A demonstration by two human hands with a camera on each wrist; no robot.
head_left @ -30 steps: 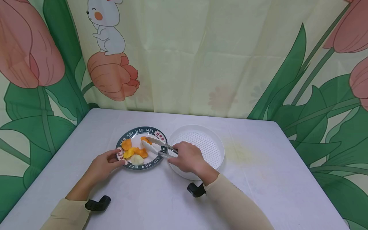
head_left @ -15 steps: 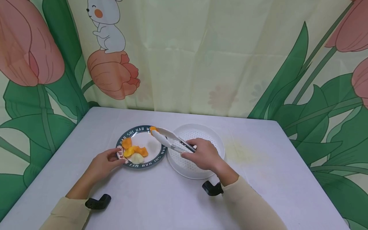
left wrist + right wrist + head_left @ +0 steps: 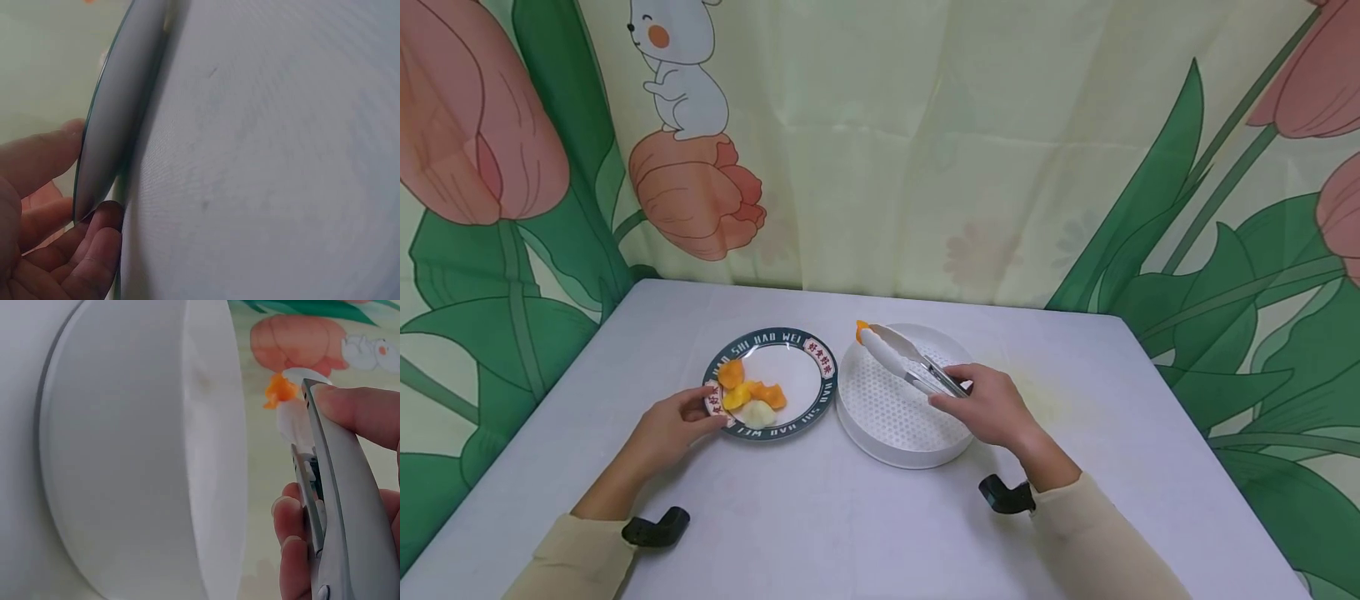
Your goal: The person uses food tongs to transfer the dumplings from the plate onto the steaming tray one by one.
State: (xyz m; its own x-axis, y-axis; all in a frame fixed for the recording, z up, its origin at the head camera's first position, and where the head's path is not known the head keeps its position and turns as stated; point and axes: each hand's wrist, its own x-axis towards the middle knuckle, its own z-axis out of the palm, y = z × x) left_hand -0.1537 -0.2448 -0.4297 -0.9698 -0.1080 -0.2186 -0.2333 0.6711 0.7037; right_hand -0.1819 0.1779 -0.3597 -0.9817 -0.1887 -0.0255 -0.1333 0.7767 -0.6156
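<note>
My left hand [image 3: 673,429] holds the left rim of a round plate [image 3: 812,408] with a dark patterned border. In the left wrist view the thumb and fingers [image 3: 103,244] pinch the plate's edge from both sides. Several orange and yellow pieces [image 3: 767,396] and a pale piece [image 3: 757,414] lie on the plate's left half. My right hand [image 3: 992,408] grips a pair of tongs [image 3: 917,362] with white tips. Between those tips is an orange piece [image 3: 280,390], held above the far left edge of a white perforated round tray [image 3: 895,417].
Plate and tray stand side by side on a white-clothed table [image 3: 820,517]. A faint yellowish stain [image 3: 1037,400] marks the cloth right of the tray. Behind hangs a curtain [image 3: 880,167] printed with tulips and a rabbit.
The tongs have lifted an orange piece off the plate and carried it right, over the tray. My right hand moved right with them. The left hand stays at the plate's rim.
</note>
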